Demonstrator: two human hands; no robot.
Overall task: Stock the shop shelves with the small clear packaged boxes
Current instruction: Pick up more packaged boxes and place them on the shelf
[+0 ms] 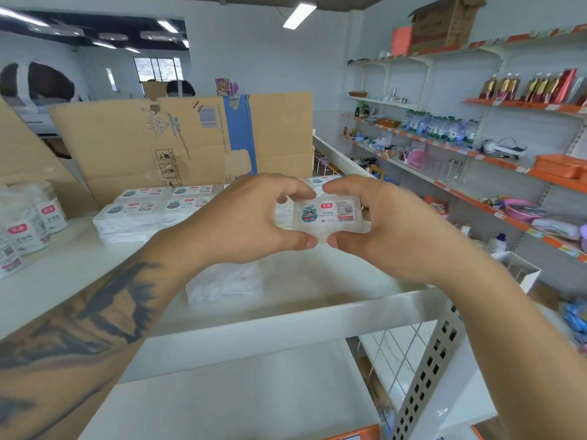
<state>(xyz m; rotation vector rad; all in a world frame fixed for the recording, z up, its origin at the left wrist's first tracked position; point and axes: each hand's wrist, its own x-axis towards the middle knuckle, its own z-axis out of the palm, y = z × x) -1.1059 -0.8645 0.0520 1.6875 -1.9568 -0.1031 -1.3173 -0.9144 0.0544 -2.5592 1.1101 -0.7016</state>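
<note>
Clear box (327, 215) — left hand (251, 217), right hand (390, 227)

Small clear plastic box with printed label (328, 215) held between left hand (251, 222) and right hand (390, 227), above the white metal top shelf (286, 325). On that shelf, left of the hands: a stacked block of matching clear labelled boxes (155, 208). Further left, at the shelf's edge: clear round labelled tubs (28, 220). Behind the stack: flattened brown cardboard sheets (178, 141), standing upright. Below the hands, on the shelf: a crumpled clear plastic wrapper (224, 285). Well apart to the right: orange-edged wall shelving (476, 198) carrying water bottles (440, 127).
</note>
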